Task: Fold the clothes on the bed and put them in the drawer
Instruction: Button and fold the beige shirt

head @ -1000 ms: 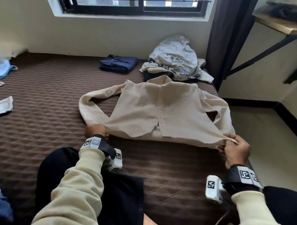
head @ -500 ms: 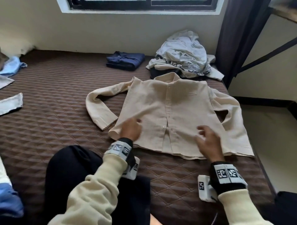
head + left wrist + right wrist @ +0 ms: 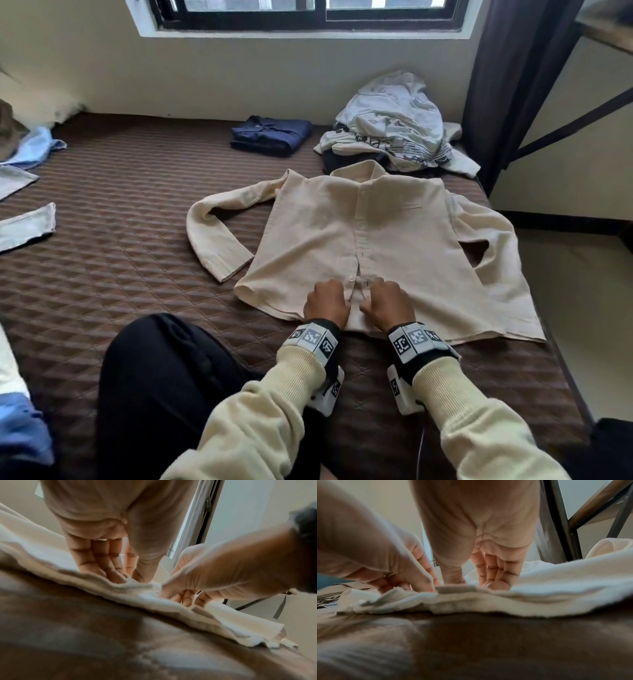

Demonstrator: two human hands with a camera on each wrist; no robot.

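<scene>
Both hands have been brought together from apart at the shirt's (image 3: 383, 240) hem to its button placket. The left hand (image 3: 327, 301) and right hand (image 3: 390, 303) are now set side by side on the lower front, just above the hem. From the wrist views, the left fingers (image 3: 102, 563) and right fingers (image 3: 494, 573) are bent down onto the cloth, and the two edges of the placket appear to be pinched, one by each hand; how firmly cannot be told. An open gap is seen in the placket just above the hands, so a button is judged to be under way, or the fronts are being aligned.

The shirt is laid flat, front up, on the bed (image 3: 137, 274), collar toward the window (image 3: 308, 13), with both sleeves spread out beside the body. Beyond the collar, a navy garment (image 3: 270, 135) is seen already folded, and a pile (image 3: 394, 126) of unfolded clothes lies just beside the collar. More pale pieces (image 3: 27, 226) are seen well to the left of the shirt.

Progress is judged early: one piece is folded, the shirt is not yet folded, the pile is untouched, and no drawer is in view, so nothing is seen to be put away.
</scene>
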